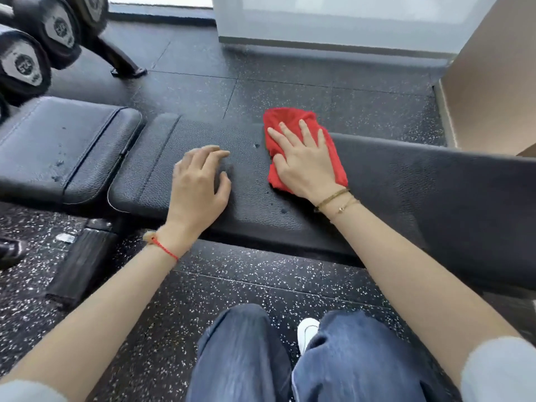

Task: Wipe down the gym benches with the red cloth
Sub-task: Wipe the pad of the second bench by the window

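Dumbbells (pixel 24 68) sit racked at far left, beside a second pad (pixel 58 146) with droplets on it. On the bench (pixel 406 184), her left hand (pixel 200 181) rests relaxed, holding nothing, likely bracing her. To the right, her right hand (pixel 304 161) presses flat on the red cloth (pixel 290 120), mid-wipe. Nothing blocks the bench's rightward stretch.
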`<move>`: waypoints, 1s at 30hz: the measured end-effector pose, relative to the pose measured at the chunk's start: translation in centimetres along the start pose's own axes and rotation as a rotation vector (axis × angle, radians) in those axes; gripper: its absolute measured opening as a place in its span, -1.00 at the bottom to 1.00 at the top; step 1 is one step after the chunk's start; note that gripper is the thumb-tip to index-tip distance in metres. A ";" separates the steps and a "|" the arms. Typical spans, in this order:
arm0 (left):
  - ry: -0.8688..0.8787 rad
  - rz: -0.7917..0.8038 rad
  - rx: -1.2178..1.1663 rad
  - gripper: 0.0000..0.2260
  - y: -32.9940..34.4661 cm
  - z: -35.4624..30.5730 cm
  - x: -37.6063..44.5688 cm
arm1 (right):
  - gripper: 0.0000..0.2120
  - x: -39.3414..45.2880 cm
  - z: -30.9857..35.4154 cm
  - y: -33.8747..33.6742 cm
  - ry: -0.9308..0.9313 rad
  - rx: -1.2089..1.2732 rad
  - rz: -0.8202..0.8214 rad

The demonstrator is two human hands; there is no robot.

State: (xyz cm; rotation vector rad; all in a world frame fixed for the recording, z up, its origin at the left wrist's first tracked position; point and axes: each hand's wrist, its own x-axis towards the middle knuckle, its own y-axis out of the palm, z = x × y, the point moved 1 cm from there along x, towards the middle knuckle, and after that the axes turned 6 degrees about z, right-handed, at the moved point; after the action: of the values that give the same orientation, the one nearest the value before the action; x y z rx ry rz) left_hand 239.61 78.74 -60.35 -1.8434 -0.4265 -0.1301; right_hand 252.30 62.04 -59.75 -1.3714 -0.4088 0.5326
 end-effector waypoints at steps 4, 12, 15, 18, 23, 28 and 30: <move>0.026 0.021 0.007 -0.69 0.2 1.3 0.0 | -0.48 -2.6 5.0 1.0 -0.135 0.014 0.010; 0.035 0.017 -0.047 -0.69 0.9 1.9 -0.6 | -0.47 -8.2 -0.8 0.1 0.211 0.051 -0.030; 0.017 0.019 -0.055 -0.70 0.8 1.7 -0.6 | -0.47 -6.1 -0.1 -0.2 0.362 0.068 -0.046; 0.017 0.022 -0.058 -0.69 0.8 1.8 -0.7 | -0.47 -4.9 4.4 0.7 0.228 0.019 -0.032; 0.033 0.022 -0.068 -0.69 0.7 2.0 -0.7 | -0.46 -7.4 7.0 1.5 0.034 0.025 -0.022; 0.040 0.018 -0.066 -0.69 0.8 2.2 -0.7 | -0.47 -12.2 0.2 0.8 0.244 0.090 -0.141; 0.040 0.025 -0.062 -0.68 0.7 2.2 -0.7 | -0.47 -13.8 -3.4 0.2 0.416 0.095 -0.178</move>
State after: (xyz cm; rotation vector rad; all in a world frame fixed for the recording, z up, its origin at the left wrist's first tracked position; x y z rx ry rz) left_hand 238.92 80.41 -61.91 -1.9036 -0.3755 -0.1648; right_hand 242.94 51.35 -60.02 -1.2990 -0.1604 0.1108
